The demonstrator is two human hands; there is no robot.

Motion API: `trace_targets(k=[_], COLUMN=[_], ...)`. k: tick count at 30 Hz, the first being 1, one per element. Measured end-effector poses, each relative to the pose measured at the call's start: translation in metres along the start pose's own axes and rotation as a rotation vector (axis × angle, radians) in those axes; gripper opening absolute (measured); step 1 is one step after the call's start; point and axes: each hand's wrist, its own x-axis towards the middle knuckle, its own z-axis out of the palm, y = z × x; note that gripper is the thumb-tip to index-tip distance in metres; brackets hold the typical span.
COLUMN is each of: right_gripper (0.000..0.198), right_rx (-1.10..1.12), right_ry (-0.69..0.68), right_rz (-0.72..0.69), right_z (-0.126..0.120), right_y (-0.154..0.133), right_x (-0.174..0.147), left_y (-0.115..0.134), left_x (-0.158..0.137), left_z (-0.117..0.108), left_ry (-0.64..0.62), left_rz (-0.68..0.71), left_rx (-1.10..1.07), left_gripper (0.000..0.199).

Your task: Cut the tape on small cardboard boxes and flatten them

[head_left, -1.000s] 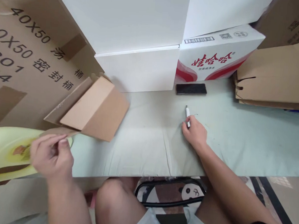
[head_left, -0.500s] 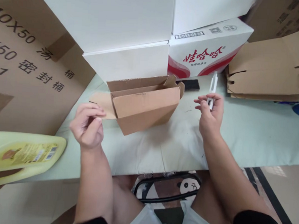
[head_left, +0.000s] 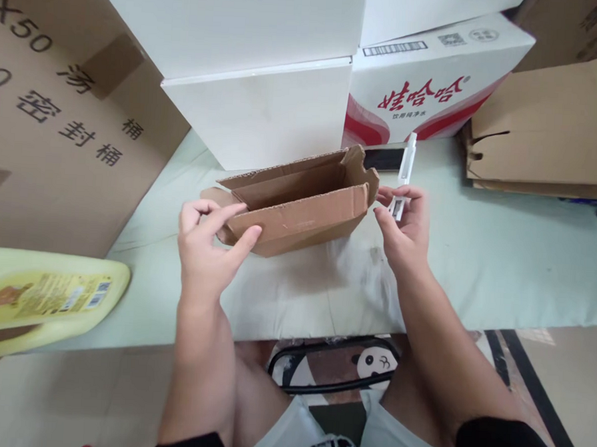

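An open-topped brown cardboard box (head_left: 298, 223) stands on the table, its flaps up. My left hand (head_left: 207, 245) grips its left end, thumb against the front panel and fingers by the left flap (head_left: 218, 196). A slim white utility knife (head_left: 406, 166) sits in my right hand (head_left: 403, 229), held between thumb and fingers and pointing away from me. That hand is close to the box's right end; whether its fingertips touch the cardboard I cannot tell. Behind the box lies a dark phone (head_left: 384, 158), partly covered by it.
White cartons (head_left: 264, 108) and a red-and-white water carton (head_left: 435, 90) line the back. On the left are a large printed carton (head_left: 57, 137) and a yellow jug (head_left: 49, 297). Flattened cardboard (head_left: 554, 123) lies at right on the pale green cloth (head_left: 507, 261).
My left hand has moved right, from the outstretched left flap to the box's corner, and that flap is now raised. My right hand with the knife has come left, closer to the box.
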Motion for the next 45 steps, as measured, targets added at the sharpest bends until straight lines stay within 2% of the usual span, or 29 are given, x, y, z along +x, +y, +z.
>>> trace_targets(k=[5, 8, 12, 15, 19, 21, 24, 26, 30, 38, 42, 45], right_gripper=[0.034, 0.036, 0.041, 0.04, 0.042, 0.045, 0.044, 0.041, 0.044, 0.043, 0.036, 0.032], right_rx=[-0.036, -0.04, 0.041, 0.111, 0.072, 0.042, 0.018, 0.005, -0.046, -0.028, 0.026, 0.062], right_ry=[0.003, 0.009, -0.069, -0.096, -0.09, -0.103, -0.107, -0.104, -0.074, -0.05, -0.092, -0.134], right_rz=[-0.03, -0.067, -0.09, -0.108, -0.126, -0.121, -0.145, -0.171, -0.179, -0.2, -0.205, -0.181], right_z=[0.002, -0.001, -0.005, -0.009, -0.013, -0.015, -0.016, -0.016, -0.015, -0.014, -0.014, -0.014], right_y=[-0.003, -0.007, -0.013, -0.017, -0.023, -0.026, -0.032, -0.036, -0.04, -0.042, -0.04, -0.036], right_x=[-0.003, -0.005, -0.007, -0.008, -0.007, -0.007, -0.008, -0.009, -0.01, -0.009, -0.012, -0.013], left_y=[0.003, 0.004, 0.01, 0.015, 0.016, 0.014, 0.012, 0.013, 0.016, 0.016, 0.017, 0.014], left_x=[-0.007, -0.008, -0.007, -0.004, -0.002, -0.003, -0.007, -0.008, -0.01, -0.011, -0.011, -0.011], left_z=[-0.007, -0.015, -0.025, -0.028, -0.029, -0.027, -0.022, -0.018, -0.014, -0.01, -0.007, -0.004], left_ry=[-0.069, -0.14, -0.234, -0.306, -0.385, -0.35, -0.164, -0.086, -0.104, -0.11, -0.233, -0.231], left_rz=[0.034, 0.064, 0.086, 0.117, 0.141, 0.142, 0.065, 0.039, 0.058, 0.002, -0.121, -0.178], left_rx=[-0.067, -0.169, -0.267, -0.316, -0.335, -0.374, -0.394, -0.325, -0.207, -0.177, -0.254, -0.352], left_gripper=[0.014, 0.017, 0.016, 0.023, 0.027, 0.026, 0.028, 0.02, 0.014, 0.026, 0.043, 0.05])
